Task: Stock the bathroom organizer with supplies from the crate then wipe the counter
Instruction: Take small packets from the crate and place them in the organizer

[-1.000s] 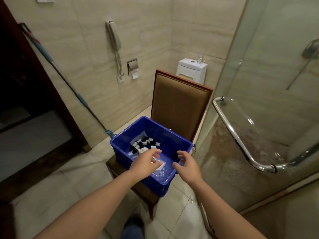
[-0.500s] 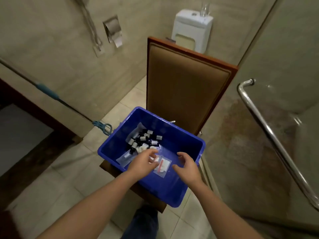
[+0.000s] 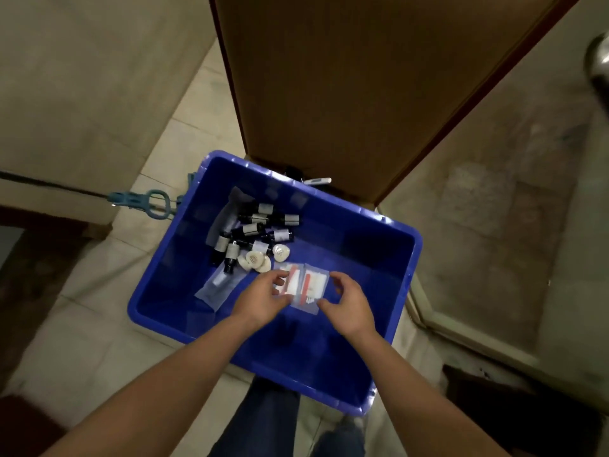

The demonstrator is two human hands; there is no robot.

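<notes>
The blue plastic crate (image 3: pixel 389 258) stands on a chair seat below me. Inside lie several small dark bottles (image 3: pixel 253 230), round white soaps (image 3: pixel 255 260), a long clear sachet (image 3: pixel 219 286) and clear packets (image 3: pixel 311 285) with red and white contents. My left hand (image 3: pixel 260 300) is inside the crate and pinches the left packet's edge between thumb and fingers. My right hand (image 3: pixel 351 306) hovers at the right packet's edge with curved fingers, its thumb near the lower corner; I see no firm grip.
The brown padded chair back (image 3: pixel 346 87) rises behind the crate. A mop's teal clamp (image 3: pixel 145 201) leans by the wall at the left. A glass shower wall and its sill (image 3: pixel 461 331) stand to the right. My legs (image 3: pixel 263 423) are below the crate.
My head has tilted down and come closer, so the crate fills the view. Both hands have sunk lower into the crate, onto the packets.
</notes>
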